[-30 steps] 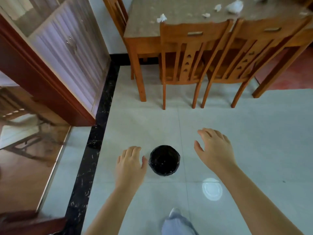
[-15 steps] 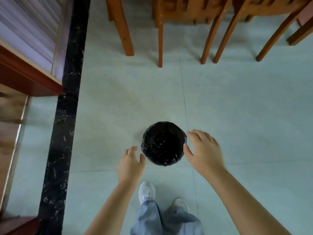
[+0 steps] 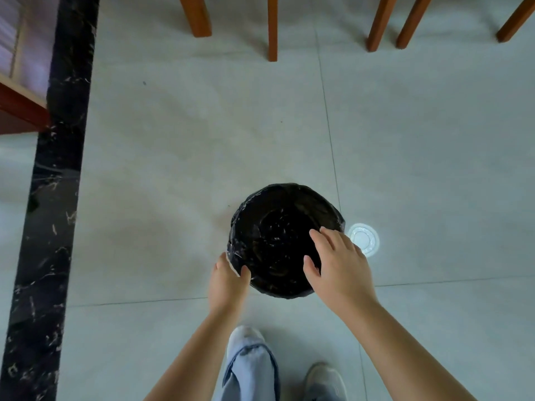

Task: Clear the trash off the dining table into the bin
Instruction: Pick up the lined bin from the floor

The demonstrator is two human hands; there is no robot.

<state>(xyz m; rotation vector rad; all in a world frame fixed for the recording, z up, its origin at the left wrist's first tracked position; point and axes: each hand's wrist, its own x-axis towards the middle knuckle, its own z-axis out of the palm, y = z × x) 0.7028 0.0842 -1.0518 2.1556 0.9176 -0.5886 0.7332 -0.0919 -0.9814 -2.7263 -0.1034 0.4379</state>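
The bin [image 3: 275, 227] is a small round one lined with a black plastic bag, standing on the pale floor tiles just ahead of my feet. My left hand [image 3: 228, 282] is at its near left rim, fingers outside and thumb over the edge, pinching the rim. My right hand [image 3: 338, 267] lies palm down over the right side of the rim with its fingers spread and nothing in it. The bin's inside looks dark; I cannot make out any contents. The dining table top and the trash on it are out of view.
A thick wooden table leg [image 3: 198, 15] and several thinner chair legs [image 3: 272, 27] stand along the top edge. A black marble strip [image 3: 52, 198] runs down the left, beside a red-brown cabinet base [image 3: 20, 111]. A round light reflection [image 3: 363, 238] lies right of the bin.
My view has tilted down, so the table top has dropped out of sight. Both hands have closed in from beside the bin onto its rim, the left one taking hold.
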